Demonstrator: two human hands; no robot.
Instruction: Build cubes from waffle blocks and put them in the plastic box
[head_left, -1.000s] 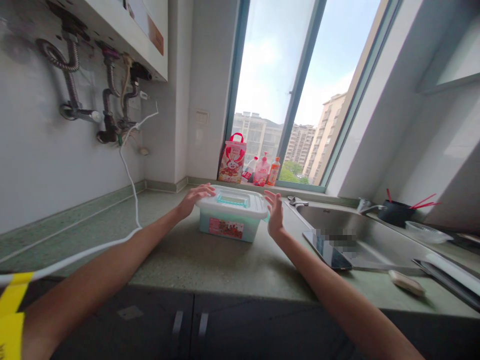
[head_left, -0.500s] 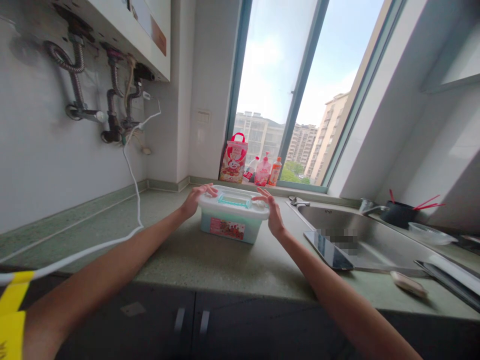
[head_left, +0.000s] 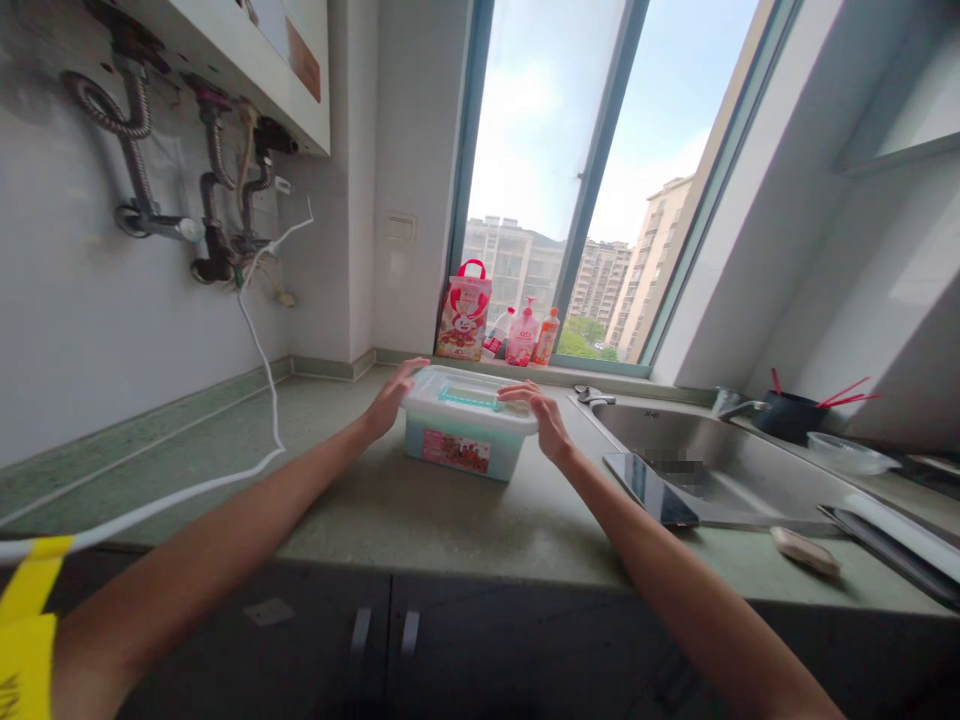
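Note:
A small pale-green plastic box with a white lid, a teal handle and a red label stands on the green stone countertop. My left hand rests against the lid's left end, fingers stretched along its edge. Over the right end of the lid lies my right hand, fingers flat and pointing left toward the handle. Neither hand grips the box.
A phone lies at the edge of the steel sink. On the sill stand a red bag and small bottles. A white cable hangs from wall pipes across the counter. Right: soap bar, dark pot.
My right hand moved from beside the box onto the right end of its lid. The left hand stayed at the left end. The view shifted slightly.

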